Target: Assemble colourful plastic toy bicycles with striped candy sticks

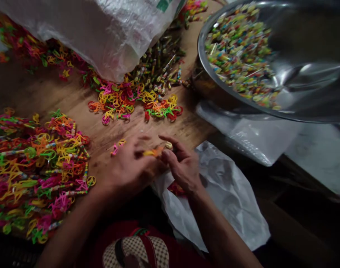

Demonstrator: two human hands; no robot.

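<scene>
My left hand (130,160), smeared by motion, has its fingers curled around an orange-yellow plastic toy piece (149,152). Close against it, my right hand (183,162) pinches a small tube with a pale end (168,145) between thumb and fingers. The two pieces meet between my hands, but I cannot tell whether they are joined. Just left of the hands lie a pink and yellow toy piece (118,146). Beyond them on the wooden table (102,132) is a heap of bright wheeled plastic pieces (116,98).
At the left spreads a large pile of toy pieces with candy-filled tubes (44,167). A white plastic sack (108,37) stands at the back. The steel basin (202,56) at the right holds many small colourful tubes. A white bag (228,197) hangs below my right hand.
</scene>
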